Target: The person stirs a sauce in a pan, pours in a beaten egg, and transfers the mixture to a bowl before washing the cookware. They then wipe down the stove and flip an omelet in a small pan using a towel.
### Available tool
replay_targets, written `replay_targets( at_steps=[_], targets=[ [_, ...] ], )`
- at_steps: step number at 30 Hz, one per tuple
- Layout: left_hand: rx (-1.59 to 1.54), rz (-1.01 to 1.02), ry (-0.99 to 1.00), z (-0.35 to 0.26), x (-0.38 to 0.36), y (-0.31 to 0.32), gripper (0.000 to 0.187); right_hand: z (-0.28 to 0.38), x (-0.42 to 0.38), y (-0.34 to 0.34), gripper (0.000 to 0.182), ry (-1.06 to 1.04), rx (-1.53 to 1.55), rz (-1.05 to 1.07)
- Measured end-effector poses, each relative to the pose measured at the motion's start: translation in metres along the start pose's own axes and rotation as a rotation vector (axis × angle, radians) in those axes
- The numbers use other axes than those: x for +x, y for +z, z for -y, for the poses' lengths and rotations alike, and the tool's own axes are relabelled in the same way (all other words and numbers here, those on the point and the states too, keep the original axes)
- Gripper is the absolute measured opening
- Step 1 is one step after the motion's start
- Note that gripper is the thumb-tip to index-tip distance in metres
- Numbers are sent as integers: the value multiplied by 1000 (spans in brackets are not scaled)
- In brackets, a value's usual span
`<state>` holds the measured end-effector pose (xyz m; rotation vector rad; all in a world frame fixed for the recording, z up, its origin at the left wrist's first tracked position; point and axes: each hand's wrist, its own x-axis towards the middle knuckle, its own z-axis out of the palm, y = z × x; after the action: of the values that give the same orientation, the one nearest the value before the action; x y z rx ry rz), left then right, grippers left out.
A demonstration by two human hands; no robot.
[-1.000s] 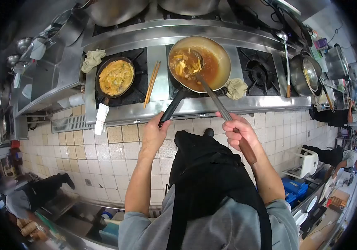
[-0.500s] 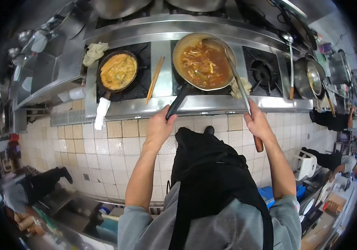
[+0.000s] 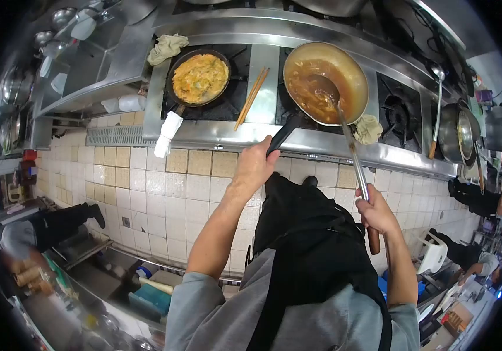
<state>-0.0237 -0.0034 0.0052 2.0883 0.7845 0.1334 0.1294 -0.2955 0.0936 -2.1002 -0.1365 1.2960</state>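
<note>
My left hand is closed around the black handle of a deep pan on the middle burner. The pan holds a brown-red stew with strips in it, lying toward the near left side while the far right wall is bare. My right hand grips a long ladle near its wooden end. Its bowl sits in the stew, holding some sauce. Left of this, a black frying pan with an egg omelette stands on another burner, a white cloth wrapped on its handle.
Wooden chopsticks lie between the burners. One crumpled cloth is at the stove's back left, another cloth touches the deep pan's near right side. A second ladle rests by the right burner. Other people are at both sides.
The ladle's bowl has come from the pan's far rim into the stew, and my right hand has drawn back toward me. The stew now leaves more of the far wall bare. The view has shifted.
</note>
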Motion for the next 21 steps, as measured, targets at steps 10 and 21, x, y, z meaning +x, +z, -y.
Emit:
replay_targets(
  at_steps=[10, 21],
  targets=[
    [-230, -36, -42, 17, -14, 3, 55, 5, 6, -17, 22, -349, -395, -362],
    [-400, -173, -145, 81, -70, 10, 56, 15, 1, -24, 27, -58, 225, -75]
  ],
)
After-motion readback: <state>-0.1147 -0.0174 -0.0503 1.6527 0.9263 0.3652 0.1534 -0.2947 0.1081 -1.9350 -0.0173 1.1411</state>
